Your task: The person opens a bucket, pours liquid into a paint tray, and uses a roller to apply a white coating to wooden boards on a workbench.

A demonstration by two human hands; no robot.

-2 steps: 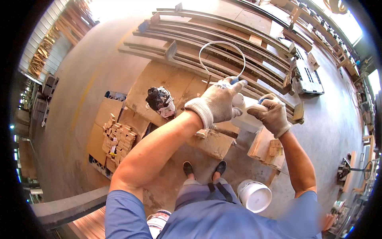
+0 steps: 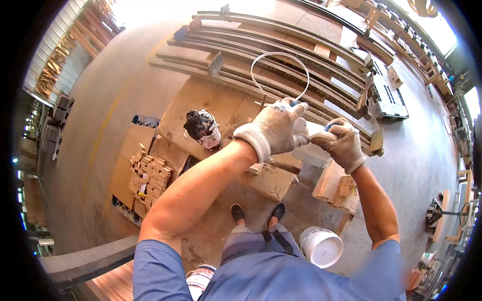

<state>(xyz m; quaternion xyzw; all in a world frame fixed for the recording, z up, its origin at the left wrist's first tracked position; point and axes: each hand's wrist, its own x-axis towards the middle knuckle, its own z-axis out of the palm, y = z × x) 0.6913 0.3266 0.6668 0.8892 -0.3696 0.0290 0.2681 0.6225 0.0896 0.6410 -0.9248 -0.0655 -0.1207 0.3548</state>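
My left hand (image 2: 277, 126), in a pale work glove, is closed round a white rounded thing (image 2: 300, 125) whose kind I cannot make out. From the far side of that glove a thin white strap (image 2: 281, 53) curves up in a loop and comes back down. To its right, my gloved right hand (image 2: 342, 144) is closed, thumb and fingers pressed together. Something white spans the small gap between the gloves, and a bit of blue shows at each. Below them a translucent white container (image 2: 315, 156) is partly covered. A dark-stained, paint-smeared can (image 2: 203, 129) stands left of my left hand.
Long wooden beams (image 2: 281, 37) lie in a rack beyond my hands. Cardboard (image 2: 188, 98) covers the surface under the can. Small wood blocks (image 2: 149, 175) are piled at left, boards (image 2: 331, 188) at right. A white bucket (image 2: 324, 249) stands by my feet.
The gloves have come slightly closer together, so less of the white thing shows between them. The strap loop barely shifts.
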